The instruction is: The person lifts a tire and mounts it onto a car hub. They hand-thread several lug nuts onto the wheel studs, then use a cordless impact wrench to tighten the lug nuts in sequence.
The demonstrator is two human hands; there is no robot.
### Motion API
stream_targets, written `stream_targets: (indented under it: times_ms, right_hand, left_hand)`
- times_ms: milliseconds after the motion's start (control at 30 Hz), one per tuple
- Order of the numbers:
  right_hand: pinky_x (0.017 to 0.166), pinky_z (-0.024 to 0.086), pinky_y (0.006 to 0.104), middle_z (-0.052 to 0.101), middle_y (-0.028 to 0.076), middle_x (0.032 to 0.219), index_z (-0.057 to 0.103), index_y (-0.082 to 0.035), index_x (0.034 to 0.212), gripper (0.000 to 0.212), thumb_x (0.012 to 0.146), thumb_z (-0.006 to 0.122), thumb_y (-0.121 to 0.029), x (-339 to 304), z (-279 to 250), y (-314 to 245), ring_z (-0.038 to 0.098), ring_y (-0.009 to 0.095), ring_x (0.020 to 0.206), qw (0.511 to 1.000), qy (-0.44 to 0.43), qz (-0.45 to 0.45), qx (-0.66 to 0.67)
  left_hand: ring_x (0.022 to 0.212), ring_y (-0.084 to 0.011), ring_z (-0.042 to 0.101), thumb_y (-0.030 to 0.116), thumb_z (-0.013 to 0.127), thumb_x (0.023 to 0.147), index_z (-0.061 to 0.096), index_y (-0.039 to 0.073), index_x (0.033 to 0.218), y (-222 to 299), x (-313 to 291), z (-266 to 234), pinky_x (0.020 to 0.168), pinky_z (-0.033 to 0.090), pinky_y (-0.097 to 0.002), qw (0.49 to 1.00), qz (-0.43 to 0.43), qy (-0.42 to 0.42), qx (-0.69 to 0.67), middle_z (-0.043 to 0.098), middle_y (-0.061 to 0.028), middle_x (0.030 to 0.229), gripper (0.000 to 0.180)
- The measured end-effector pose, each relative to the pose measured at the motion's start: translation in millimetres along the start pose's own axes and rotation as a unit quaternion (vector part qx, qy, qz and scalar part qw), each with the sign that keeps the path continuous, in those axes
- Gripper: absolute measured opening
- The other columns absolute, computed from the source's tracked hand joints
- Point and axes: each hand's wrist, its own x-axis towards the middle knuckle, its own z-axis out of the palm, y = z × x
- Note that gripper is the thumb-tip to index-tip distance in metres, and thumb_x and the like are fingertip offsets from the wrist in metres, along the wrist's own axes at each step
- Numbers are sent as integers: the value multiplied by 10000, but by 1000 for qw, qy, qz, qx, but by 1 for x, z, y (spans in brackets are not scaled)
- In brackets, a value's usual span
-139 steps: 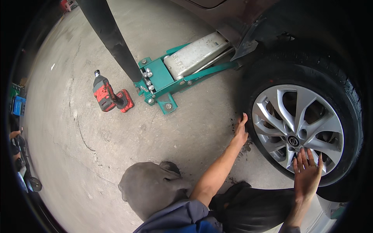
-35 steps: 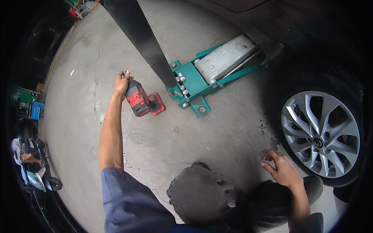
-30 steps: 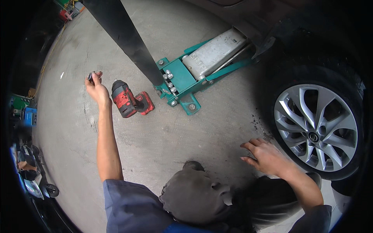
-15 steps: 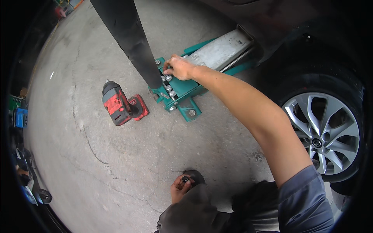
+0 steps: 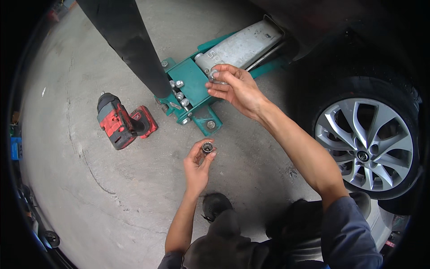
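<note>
My left hand (image 5: 195, 172) pinches a metal socket (image 5: 207, 147), its open end facing up, over the concrete in front of the jack. Between the fingertips of my right hand (image 5: 239, 91) is a shiny lug nut (image 5: 213, 74), partly covered by the fingers. That hand hovers over the right side of the green floor jack (image 5: 191, 81). Several more lug nuts (image 5: 180, 96) lie in the jack's near end, beside the foot of its thick black handle (image 5: 130, 42).
A red and black cordless impact wrench (image 5: 117, 123) rests on the concrete floor (image 5: 107, 166), left of the jack. To the right stands a car wheel (image 5: 363, 150) with a silver rim. The jack's grey lifting arm (image 5: 242, 44) reaches under the dark car body. My boot (image 5: 216, 205) is below my left hand.
My right hand has come away from the lug nuts on the jack, moving right with one in its fingers. My left hand has risen from beside my boot with the socket.
</note>
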Motion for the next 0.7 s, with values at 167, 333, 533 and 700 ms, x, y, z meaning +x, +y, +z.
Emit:
stream_targets:
  times_ms: [167, 333, 533, 700]
  right_hand:
    - [843, 609, 390, 669, 149, 1085, 619, 60, 1265, 371, 920, 708, -40, -123, -38, -19, 730, 259, 960, 870, -169, -7, -463]
    - [748, 590, 462, 639, 242, 1096, 668, 56, 1226, 363, 864, 661, 30, -191, -69, -53, 700, 419, 951, 722, -161, -107, -665]
    - [733, 595, 435, 633, 201, 1082, 661, 71, 1164, 404, 762, 704, 81, -276, -132, -74, 706, 348, 953, 728, -78, -138, -668]
    - [715, 561, 379, 586, 101, 1057, 589, 19, 1135, 380, 841, 808, -80, -344, -172, -56, 631, 228, 848, 848, 169, -177, -471]
  left_hand:
    - [942, -109, 649, -3, 722, 930, 648, -38, 1267, 1, 6, 47, 813, 530, -256, 998, 11, -68, 5, 710, -56, 1062, 347]
    - [942, -119, 658, -25, 758, 885, 653, -52, 1214, -8, -3, 111, 830, 541, -281, 981, 14, -186, 58, 720, -65, 1029, 347]
    - [988, -167, 705, -31, 780, 855, 655, -28, 1179, -7, 0, 195, 905, 572, -329, 924, -72, -375, -3, 737, -86, 960, 347]
    - [1140, -245, 675, 125, 809, 879, 674, 11, 1244, -15, -8, 254, 975, 559, -371, 877, -67, -470, -79, 639, -147, 1274, 406]
